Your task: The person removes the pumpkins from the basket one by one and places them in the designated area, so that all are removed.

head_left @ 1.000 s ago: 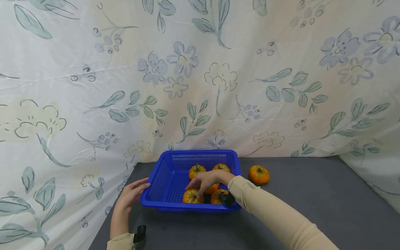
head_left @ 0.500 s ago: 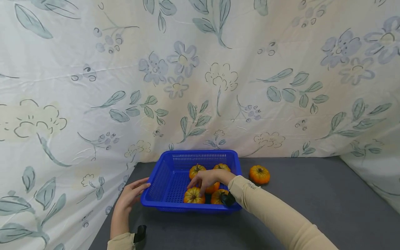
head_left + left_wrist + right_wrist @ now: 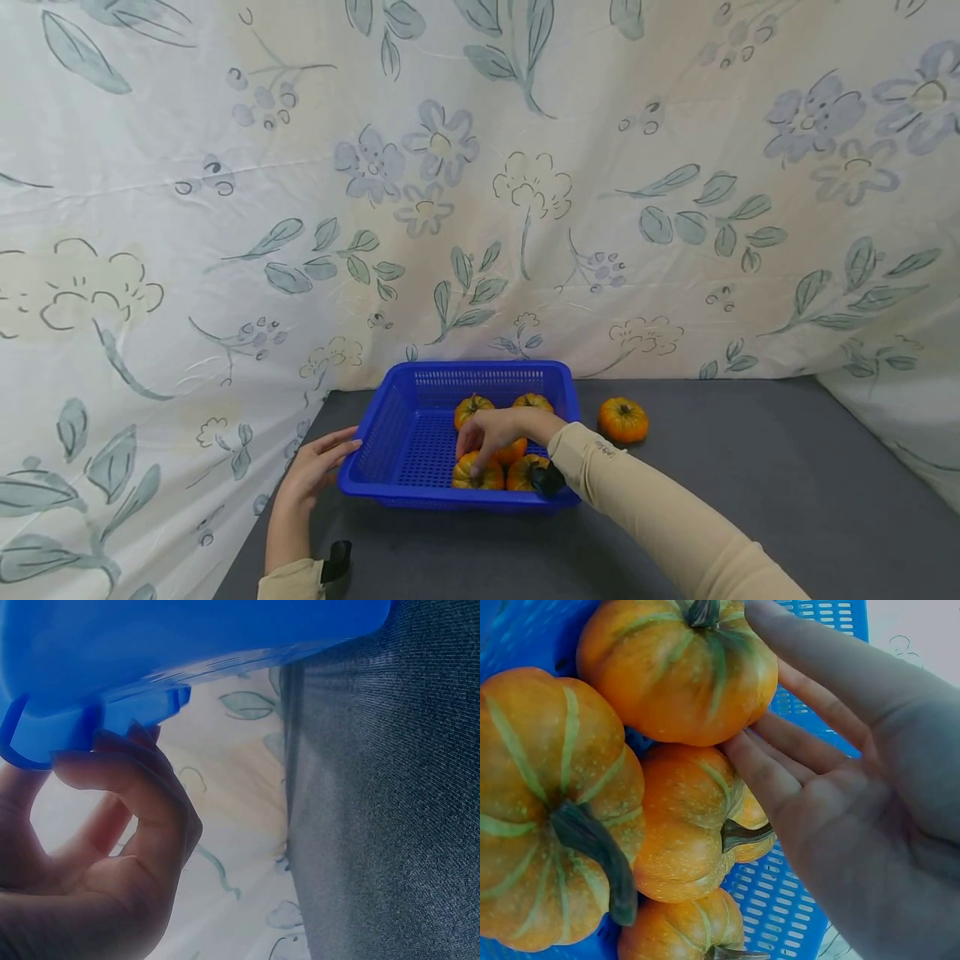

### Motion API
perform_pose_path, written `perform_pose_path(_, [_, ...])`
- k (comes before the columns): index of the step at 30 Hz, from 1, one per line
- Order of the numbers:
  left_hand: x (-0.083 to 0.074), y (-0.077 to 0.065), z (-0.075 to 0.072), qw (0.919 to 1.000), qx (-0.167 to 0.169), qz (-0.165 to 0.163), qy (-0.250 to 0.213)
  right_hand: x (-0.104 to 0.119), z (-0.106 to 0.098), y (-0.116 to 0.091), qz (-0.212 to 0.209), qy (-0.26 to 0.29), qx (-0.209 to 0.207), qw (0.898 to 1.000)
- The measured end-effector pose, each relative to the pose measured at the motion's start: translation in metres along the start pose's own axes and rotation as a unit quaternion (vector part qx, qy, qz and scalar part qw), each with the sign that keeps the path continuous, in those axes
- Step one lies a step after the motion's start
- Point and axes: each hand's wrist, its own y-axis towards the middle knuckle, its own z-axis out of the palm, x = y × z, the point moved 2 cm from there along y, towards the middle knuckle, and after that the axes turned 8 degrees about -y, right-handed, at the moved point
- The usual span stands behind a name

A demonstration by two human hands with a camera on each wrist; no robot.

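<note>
A blue plastic basket [image 3: 420, 493] with slotted walls holds several orange pumpkins with green streaks. My left hand [image 3: 311, 471] grips its left rim; in the left wrist view the fingers [image 3: 120, 776] curl at the blue edge. Inside the basket, my right hand [image 3: 498, 429] holds the front pumpkin [image 3: 487, 479], thumb over its top and fingers on its far side. In the right wrist view, that pumpkin [image 3: 675, 682] lies against the straight-looking fingers [image 3: 802, 742]. Beside it are a larger-looking pumpkin [image 3: 525, 787] and a middle pumpkin [image 3: 679, 825]. The hand partly hides pumpkins behind it.
One more pumpkin [image 3: 623, 420] rests on the dark grey table [image 3: 750, 467], right of the basket and beyond the right sleeve [image 3: 645, 492]. A floral curtain [image 3: 465, 208] hangs behind the table and along its left side.
The front pumpkin has slid a little to the right inside the basket, along with my right fingers. My left hand and the basket stay where they were.
</note>
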Motion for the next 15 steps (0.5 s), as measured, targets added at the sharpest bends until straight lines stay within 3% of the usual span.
perform_pose_path(9, [0.0016, 0.0011, -0.0002, 1.0000, 0.003, 0.005, -0.003, 0.0023, 0.0018, -0.0018, 0.018, -0.069, 0.093, 0.993])
perform_pose_path(15, [0.0011, 0.0005, 0.0007, 1.0000, 0.002, 0.006, -0.005, 0.0037, 0.0002, -0.0037, 0.024, -0.091, 0.091, 0.991])
